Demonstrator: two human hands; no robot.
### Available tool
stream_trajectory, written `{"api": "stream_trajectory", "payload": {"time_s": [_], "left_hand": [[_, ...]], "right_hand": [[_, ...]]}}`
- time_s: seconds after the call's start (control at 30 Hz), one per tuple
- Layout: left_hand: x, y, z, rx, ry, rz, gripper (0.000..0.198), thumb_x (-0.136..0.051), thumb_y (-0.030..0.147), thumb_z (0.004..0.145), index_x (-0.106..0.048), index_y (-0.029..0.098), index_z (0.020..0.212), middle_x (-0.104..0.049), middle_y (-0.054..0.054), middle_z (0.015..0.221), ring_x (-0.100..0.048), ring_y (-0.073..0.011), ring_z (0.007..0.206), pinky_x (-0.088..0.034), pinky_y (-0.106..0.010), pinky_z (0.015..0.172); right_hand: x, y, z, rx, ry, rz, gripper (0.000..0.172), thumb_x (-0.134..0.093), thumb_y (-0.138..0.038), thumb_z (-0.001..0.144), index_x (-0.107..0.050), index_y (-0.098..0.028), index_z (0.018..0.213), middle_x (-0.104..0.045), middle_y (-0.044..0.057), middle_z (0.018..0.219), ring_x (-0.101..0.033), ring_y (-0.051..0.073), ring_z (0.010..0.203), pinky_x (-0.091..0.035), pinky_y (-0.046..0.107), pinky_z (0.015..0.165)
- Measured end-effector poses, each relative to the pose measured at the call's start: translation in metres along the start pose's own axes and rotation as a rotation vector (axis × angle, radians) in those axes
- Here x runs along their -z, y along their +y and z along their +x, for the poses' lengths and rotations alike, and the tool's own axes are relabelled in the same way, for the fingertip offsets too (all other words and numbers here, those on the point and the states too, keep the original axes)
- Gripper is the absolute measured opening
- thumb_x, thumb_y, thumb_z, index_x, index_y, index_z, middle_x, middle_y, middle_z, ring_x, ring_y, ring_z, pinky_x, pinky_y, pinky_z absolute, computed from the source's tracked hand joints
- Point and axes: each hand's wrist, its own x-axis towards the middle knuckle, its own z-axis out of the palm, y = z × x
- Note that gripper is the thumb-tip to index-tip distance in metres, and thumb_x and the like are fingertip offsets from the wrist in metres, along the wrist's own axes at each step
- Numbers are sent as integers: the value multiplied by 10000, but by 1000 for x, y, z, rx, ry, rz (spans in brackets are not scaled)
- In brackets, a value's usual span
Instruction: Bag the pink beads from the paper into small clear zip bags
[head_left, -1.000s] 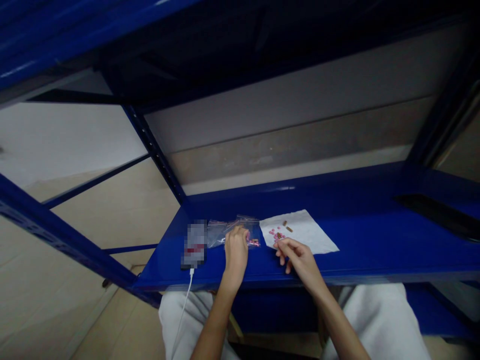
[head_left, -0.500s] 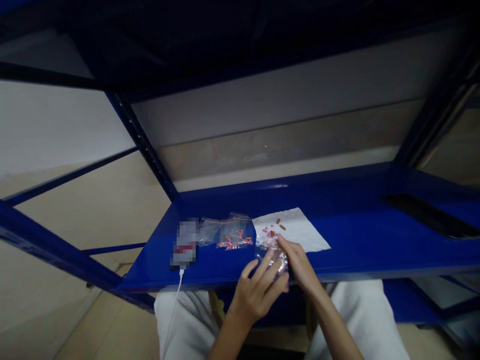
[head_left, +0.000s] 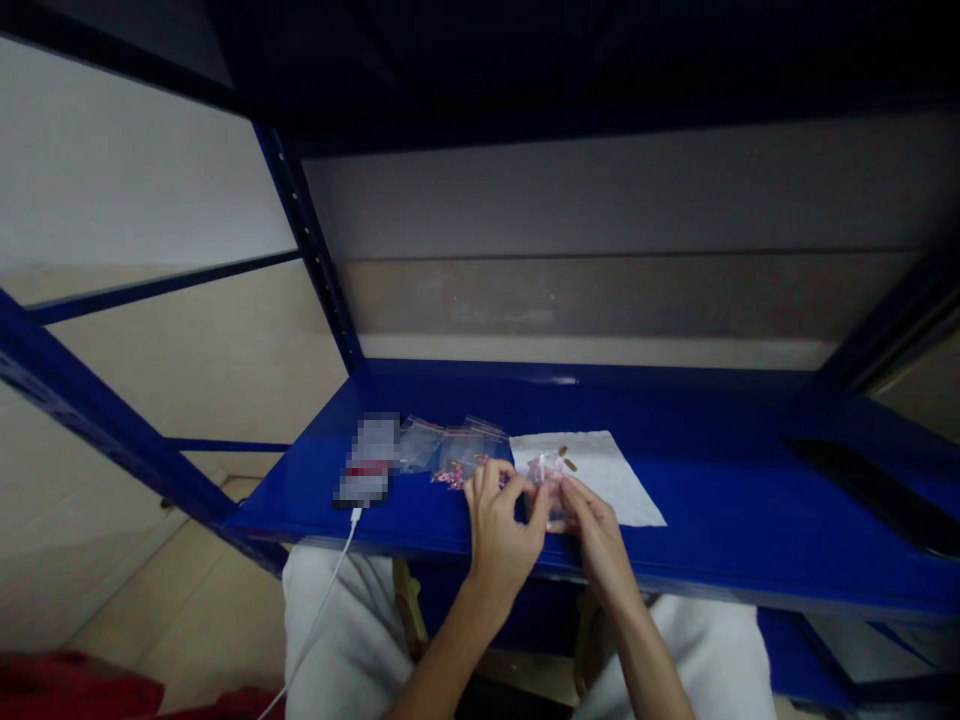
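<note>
Between my hands is a small clear zip bag, partly over a white sheet of paper. My right hand pinches the bag's right side between thumb and fingers. From the left, my left hand has its fingers curled, with thumb and index fingertip closed at the bag's edge. Pink pills show blurrily through or beside the plastic. Two brown capsules lie on the paper beyond it. Left of the paper rests another zip bag with pink and brown pills, partly hidden by my left hand.
Clear zip bags lie left of the filled one. A phone, blurred out, has a white cable running off the front edge. A dark flat object lies on the right of the blue shelf. Blue posts frame the sides.
My left hand has moved up and now curls in at the bag's left side. The bag has shifted up over the pink pills. The camera view has tilted.
</note>
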Motion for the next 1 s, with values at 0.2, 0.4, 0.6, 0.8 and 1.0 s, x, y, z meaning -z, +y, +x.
{"api": "stream_trajectory", "payload": {"time_s": [0.2, 0.4, 0.6, 0.8, 1.0], "left_hand": [[-29, -6, 13, 62, -85, -266, 316, -533, 321, 796, -437, 173, 533, -447, 16, 597, -455, -122, 640, -365, -266, 676], [-28, -12, 14, 193, -255, -603, 307, -520, 342, 801, -351, 187, 598, -310, 72, 530, -327, -59, 468, -282, -192, 475], [-26, -14, 9, 165, -206, -591, 333, -519, 320, 798, -320, 184, 569, -301, 75, 511, -311, -48, 443, -267, -183, 460], [-26, -14, 8, 129, -152, -582, 334, -510, 307, 800, -349, 178, 537, -308, 73, 465, -294, -45, 404, -230, -191, 418], [-25, -15, 8, 122, -149, -514, 383, -531, 323, 788, -337, 167, 498, -296, 66, 460, -289, -46, 425, -231, -191, 435]], "right_hand": [[-4, -3, 0, 74, 23, 28, 323, -669, -414, 689, -680, -193, 923, -679, 68, 944, -623, 237, 845, -544, 306, 632], [-6, -3, 2, 50, 23, 40, 288, -677, -389, 693, -684, -183, 893, -685, 66, 894, -624, 219, 824, -535, 306, 673], [-4, -5, 3, 58, -69, -73, 293, -654, -408, 708, -690, -171, 876, -678, 59, 846, -605, 203, 788, -508, 279, 654], [-3, -5, 4, 120, -120, -146, 223, -679, -373, 689, -691, -155, 733, -652, 21, 668, -564, 130, 623, -443, 224, 607], [-5, -8, 3, 134, -80, -151, 216, -695, -366, 659, -670, -152, 645, -640, 19, 641, -553, 127, 613, -432, 227, 610]]}}
